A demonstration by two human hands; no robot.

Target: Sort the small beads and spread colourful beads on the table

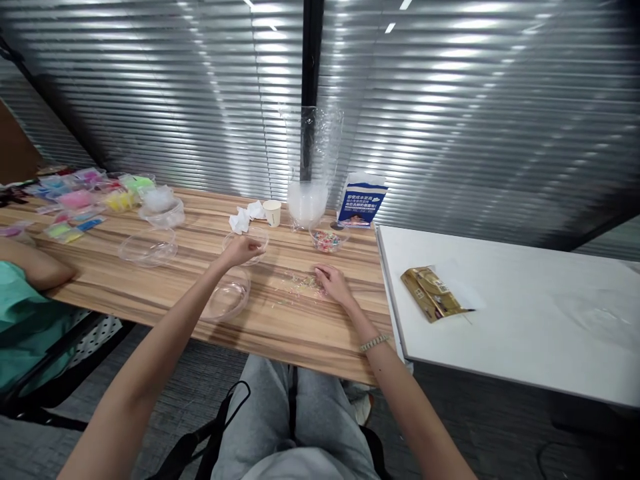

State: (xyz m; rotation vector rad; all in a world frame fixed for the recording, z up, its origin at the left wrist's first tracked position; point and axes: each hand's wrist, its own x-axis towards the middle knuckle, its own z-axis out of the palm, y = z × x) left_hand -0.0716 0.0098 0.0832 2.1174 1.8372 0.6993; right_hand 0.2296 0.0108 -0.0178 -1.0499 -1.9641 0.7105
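Note:
My left hand (243,252) hangs over a clear plastic bowl (259,233), its fingertips pinched together. Whatever it pinches, if anything, is too small to make out. On the wooden table, my right hand (334,283) rests at the edge of a scatter of tiny coloured pieces (303,281), fingers bent inward and closed over some of them. Closer to me, below the left hand, lies another clear plastic bowl (226,300). Beyond the right hand stands a clear container (328,241) with many multicoloured bits inside.
A paper cup (273,213), crumpled tissues (246,216), stacked bowls (306,203) and a blue box (362,201) line the back. Colourful packets (77,199) and a clear lid (149,248) lie left, near another person's arm (37,262). A gold wrapper (433,293) lies on the white table.

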